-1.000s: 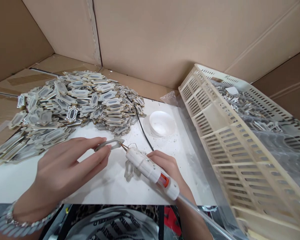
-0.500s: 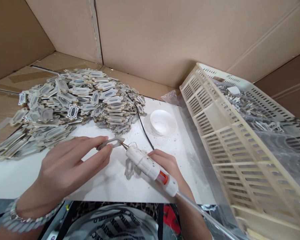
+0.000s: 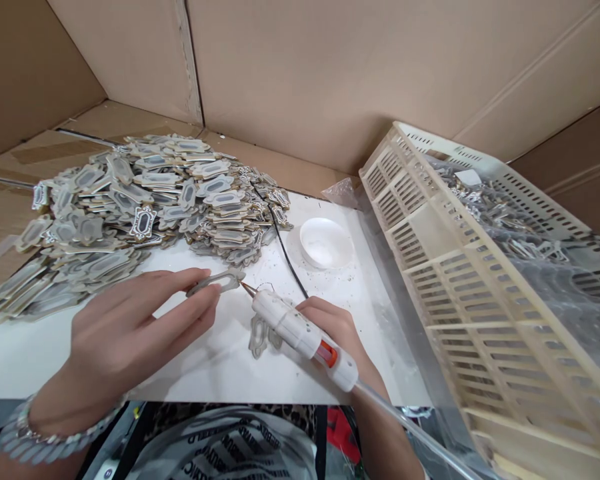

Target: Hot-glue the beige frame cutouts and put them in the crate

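Observation:
Between the thumb and fingers of my left hand (image 3: 145, 327) is a small grey ornate frame (image 3: 229, 281), held just above the white table (image 3: 205, 367). My right hand (image 3: 333, 327) is wrapped round a white hot glue gun (image 3: 293, 330), mostly hidden behind its body. The gun's metal nozzle points up and left, its tip at or very near the right end of the frame. A clear glue stick (image 3: 405, 423) runs out of the gun's back. Under the gun lie a couple of loose frames (image 3: 258, 335).
A big heap of similar frames (image 3: 180, 193) covers the back left. A white round dish (image 3: 327, 243) sits behind the gun, near a black cable (image 3: 290, 261). On the right stands a cream slatted plastic crate (image 3: 445, 280) holding metallic pieces and clear plastic. Cardboard walls (image 3: 300, 80) enclose the back.
My left hand has shifted slightly left with the frame, so the frame's end sits a little farther left along the nozzle tip. The glue gun is almost still.

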Demonstrator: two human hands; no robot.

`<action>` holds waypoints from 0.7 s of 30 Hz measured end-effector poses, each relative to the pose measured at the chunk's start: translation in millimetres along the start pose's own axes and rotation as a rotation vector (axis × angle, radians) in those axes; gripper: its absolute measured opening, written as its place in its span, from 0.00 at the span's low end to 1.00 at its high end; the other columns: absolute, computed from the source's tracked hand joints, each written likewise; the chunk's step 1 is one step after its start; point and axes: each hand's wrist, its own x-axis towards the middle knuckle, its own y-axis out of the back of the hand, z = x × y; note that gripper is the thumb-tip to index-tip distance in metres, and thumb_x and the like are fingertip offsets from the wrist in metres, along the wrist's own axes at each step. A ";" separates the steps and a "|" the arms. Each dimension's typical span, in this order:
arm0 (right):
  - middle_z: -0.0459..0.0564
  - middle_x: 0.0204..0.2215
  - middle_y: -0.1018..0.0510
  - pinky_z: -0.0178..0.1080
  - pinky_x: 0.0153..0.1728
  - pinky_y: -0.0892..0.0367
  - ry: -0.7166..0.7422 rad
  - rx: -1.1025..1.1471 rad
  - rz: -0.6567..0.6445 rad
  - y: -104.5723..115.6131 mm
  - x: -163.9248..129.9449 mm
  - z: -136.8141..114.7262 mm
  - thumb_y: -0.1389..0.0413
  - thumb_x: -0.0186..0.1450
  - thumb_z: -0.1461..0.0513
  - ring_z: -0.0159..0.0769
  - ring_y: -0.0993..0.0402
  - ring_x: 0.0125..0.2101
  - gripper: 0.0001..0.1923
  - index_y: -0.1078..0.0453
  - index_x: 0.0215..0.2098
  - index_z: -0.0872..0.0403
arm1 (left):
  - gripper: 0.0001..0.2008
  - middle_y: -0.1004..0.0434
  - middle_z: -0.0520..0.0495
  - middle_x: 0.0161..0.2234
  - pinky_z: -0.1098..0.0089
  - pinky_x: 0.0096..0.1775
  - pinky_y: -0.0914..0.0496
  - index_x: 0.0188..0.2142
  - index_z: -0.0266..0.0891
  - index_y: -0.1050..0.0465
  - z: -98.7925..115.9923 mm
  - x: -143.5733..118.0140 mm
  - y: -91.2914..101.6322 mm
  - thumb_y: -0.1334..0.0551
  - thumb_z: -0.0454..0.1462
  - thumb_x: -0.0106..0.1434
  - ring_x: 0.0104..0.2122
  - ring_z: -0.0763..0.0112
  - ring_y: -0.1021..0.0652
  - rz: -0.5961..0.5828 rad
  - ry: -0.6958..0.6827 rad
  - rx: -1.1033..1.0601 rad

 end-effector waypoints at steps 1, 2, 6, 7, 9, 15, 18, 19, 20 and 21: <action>0.48 0.30 0.25 0.32 0.29 0.36 0.008 -0.003 0.006 -0.1 0.3 0.5 0.46 0.58 0.69 0.32 0.26 0.28 0.07 0.27 0.29 0.54 | 0.09 0.15 0.54 0.41 0.72 0.46 0.23 0.41 0.55 0.17 1.1 -0.6 0.1 0.35 0.37 0.66 0.37 0.69 0.17 -0.007 0.044 -0.002; 0.47 0.30 0.25 0.32 0.28 0.36 0.018 -0.007 0.016 -0.3 0.6 1.3 0.46 0.58 0.69 0.32 0.27 0.28 0.06 0.28 0.28 0.54 | 0.09 0.15 0.56 0.42 0.72 0.47 0.23 0.41 0.56 0.17 1.9 -1.2 -0.1 0.36 0.38 0.66 0.38 0.69 0.17 -0.015 0.080 -0.002; 0.46 0.29 0.27 0.33 0.27 0.36 0.052 -0.021 0.109 -2.1 1.9 4.2 0.45 0.60 0.69 0.32 0.28 0.26 0.07 0.31 0.27 0.52 | 0.08 0.16 0.57 0.39 0.73 0.41 0.21 0.41 0.59 0.18 5.3 -2.2 -1.1 0.33 0.40 0.64 0.34 0.70 0.17 0.018 0.098 -0.075; 0.46 0.29 0.26 0.33 0.28 0.34 0.048 -0.026 0.143 -2.4 2.2 4.0 0.45 0.61 0.69 0.32 0.28 0.26 0.07 0.31 0.27 0.52 | 0.08 0.16 0.57 0.39 0.73 0.38 0.20 0.41 0.59 0.18 7.5 -1.4 -0.7 0.33 0.41 0.64 0.33 0.70 0.17 0.027 0.097 -0.108; 0.46 0.29 0.26 0.35 0.30 0.31 0.025 -0.020 0.209 -2.1 2.7 1.0 0.45 0.63 0.68 0.34 0.26 0.28 0.07 0.31 0.28 0.51 | 0.08 0.16 0.57 0.39 0.73 0.36 0.20 0.41 0.58 0.19 14.7 1.5 0.9 0.34 0.41 0.64 0.32 0.71 0.17 -0.003 0.131 -0.158; 0.45 0.28 0.25 0.38 0.31 0.29 -0.155 0.121 0.217 4.0 1.3 -18.9 0.38 0.62 0.54 0.36 0.26 0.28 0.11 0.33 0.29 0.49 | 0.06 0.16 0.58 0.40 0.77 0.38 0.21 0.42 0.51 0.22 42.0 11.8 -6.6 0.34 0.37 0.66 0.32 0.75 0.17 0.008 0.103 -0.313; 0.44 0.28 0.26 0.39 0.31 0.27 -0.232 0.229 0.138 2.3 -1.0 -19.7 0.36 0.59 0.45 0.37 0.27 0.28 0.19 0.32 0.32 0.48 | 0.10 0.16 0.56 0.40 0.76 0.41 0.20 0.45 0.47 0.24 51.1 9.2 -18.4 0.33 0.36 0.65 0.33 0.74 0.16 0.009 0.142 -0.418; 0.45 0.30 0.25 0.39 0.33 0.26 -0.223 0.264 0.138 0.6 -1.6 -18.3 0.35 0.58 0.43 0.38 0.26 0.29 0.20 0.31 0.33 0.48 | 0.11 0.15 0.55 0.39 0.75 0.41 0.20 0.47 0.46 0.25 53.4 7.0 -22.4 0.32 0.36 0.64 0.32 0.73 0.16 0.021 0.156 -0.455; 0.46 0.32 0.23 0.40 0.35 0.25 -0.200 0.293 0.144 -1.2 -2.0 -16.5 0.35 0.58 0.42 0.39 0.25 0.31 0.21 0.30 0.35 0.48 | 0.14 0.15 0.55 0.39 0.74 0.41 0.19 0.48 0.46 0.25 55.2 4.3 -26.0 0.31 0.37 0.62 0.32 0.71 0.16 0.030 0.178 -0.491; 0.47 0.34 0.23 0.41 0.36 0.25 -0.173 0.313 0.151 -2.9 -2.3 -14.8 0.35 0.58 0.41 0.40 0.24 0.33 0.21 0.28 0.36 0.47 | 0.16 0.15 0.54 0.39 0.72 0.40 0.19 0.48 0.47 0.25 56.7 1.6 -29.1 0.30 0.39 0.61 0.32 0.69 0.15 0.034 0.209 -0.532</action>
